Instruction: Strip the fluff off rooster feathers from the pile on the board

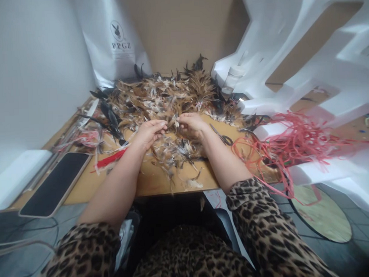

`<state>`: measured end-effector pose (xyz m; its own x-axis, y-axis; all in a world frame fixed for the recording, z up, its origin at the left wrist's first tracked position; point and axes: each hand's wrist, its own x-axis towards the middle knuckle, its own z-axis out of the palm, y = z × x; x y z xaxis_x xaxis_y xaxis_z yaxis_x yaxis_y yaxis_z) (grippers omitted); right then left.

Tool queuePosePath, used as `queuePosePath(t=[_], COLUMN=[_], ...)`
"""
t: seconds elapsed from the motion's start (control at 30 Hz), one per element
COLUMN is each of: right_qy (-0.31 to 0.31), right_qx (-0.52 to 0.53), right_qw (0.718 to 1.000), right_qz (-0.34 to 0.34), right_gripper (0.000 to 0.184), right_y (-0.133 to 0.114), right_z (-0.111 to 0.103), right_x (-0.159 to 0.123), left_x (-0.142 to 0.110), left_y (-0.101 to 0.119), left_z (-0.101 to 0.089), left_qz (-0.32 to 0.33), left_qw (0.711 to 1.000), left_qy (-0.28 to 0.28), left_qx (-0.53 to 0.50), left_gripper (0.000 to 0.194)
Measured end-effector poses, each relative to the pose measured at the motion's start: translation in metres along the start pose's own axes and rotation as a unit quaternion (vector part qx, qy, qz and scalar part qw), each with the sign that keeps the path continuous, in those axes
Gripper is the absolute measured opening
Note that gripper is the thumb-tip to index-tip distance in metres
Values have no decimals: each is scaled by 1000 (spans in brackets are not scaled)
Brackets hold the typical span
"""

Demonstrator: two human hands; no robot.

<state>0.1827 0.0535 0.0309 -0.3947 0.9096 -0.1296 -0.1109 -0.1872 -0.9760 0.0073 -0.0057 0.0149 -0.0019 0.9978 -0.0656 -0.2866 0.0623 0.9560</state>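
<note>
My left hand (151,132) and my right hand (192,124) meet close together over the table, thumbs and fingertips pinched. A brown feather (172,123) with a pale fluffy base is held between them; its ends are partly hidden by my fingers. Right behind them lies a large heap of brown, white and black feathers (161,93). Loose feathers (175,153) are scattered on the tabletop (107,185) beneath my wrists. Just right of my right hand are dark-handled scissors (223,137).
To the left lie a phone (55,184), a white box (20,174) and red strands (111,158). Tangled pink-red strips (305,138) spread over white foam (324,168) at right. A clear jar (232,79) and a printed silver-white bag (108,44) stand behind.
</note>
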Motion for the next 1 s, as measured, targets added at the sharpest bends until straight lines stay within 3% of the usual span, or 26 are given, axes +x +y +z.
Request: queuePosePath(t=[0.27, 0.4, 0.7, 0.83, 1.0], right_qy=[21, 6, 60, 75, 86], right_qx=[8, 8, 50, 52, 48], right_qw=[1000, 1000, 997, 996, 995], right_qz=[-4, 6, 26, 23, 1], right_gripper=[18, 20, 17, 20, 26], right_y=[14, 15, 18, 16, 19], right_z=[6, 13, 20, 21, 23], right_x=[-2, -4, -1, -3, -1], left_x=[0, -1, 12, 13, 2], left_y=[-7, -7, -9, -3, 2], left_z=[9, 12, -1, -1, 9], left_qz=[35, 58, 104, 183, 204], left_qw=[987, 978, 968, 946, 942], left_qy=[22, 49, 157, 225, 166], left_qx=[153, 194, 164, 146, 209], left_gripper=[37, 29, 14, 28, 15])
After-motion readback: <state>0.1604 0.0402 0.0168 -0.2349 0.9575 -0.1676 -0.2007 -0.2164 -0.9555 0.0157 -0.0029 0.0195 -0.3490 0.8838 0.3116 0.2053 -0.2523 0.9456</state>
